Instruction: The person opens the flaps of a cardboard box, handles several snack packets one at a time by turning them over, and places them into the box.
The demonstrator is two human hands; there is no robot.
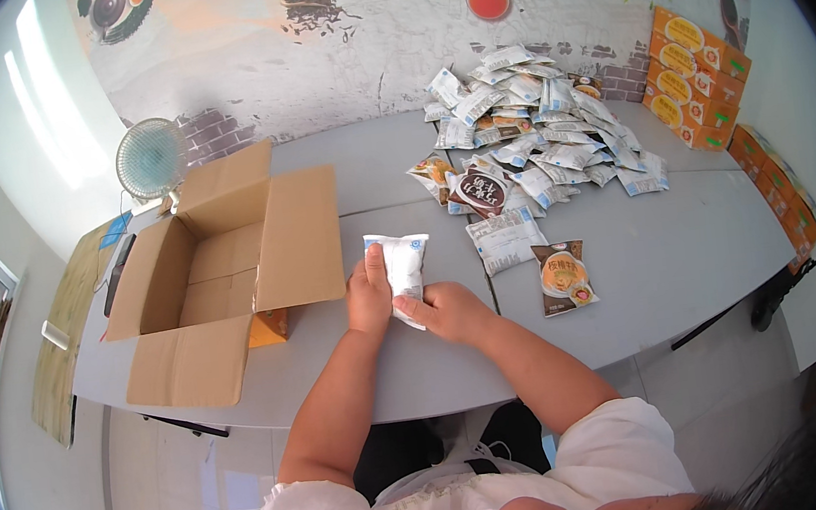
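Observation:
Between my two hands is a white sachet (406,255) with blue and grey print, held upright above the near middle of the grey table. My left hand (368,288) is closed on its left edge, thumb lying over the front. My right hand (445,311) grips its lower right corner, with the thumb across the front. To the right lie a brown and orange sachet (565,277), printed side up, and a white one (507,241) beside it. Behind them rises a large heap of similar sachets (534,120). On the left stands an open cardboard box (218,262), its visible inside bare.
The grey table (630,260) reaches to a wall with a mural. A small fan (151,161) stands behind the box. Orange cartons (695,81) are stacked at the far right, with more cartons (776,188) lower beside the table. One box flap overhangs the near edge.

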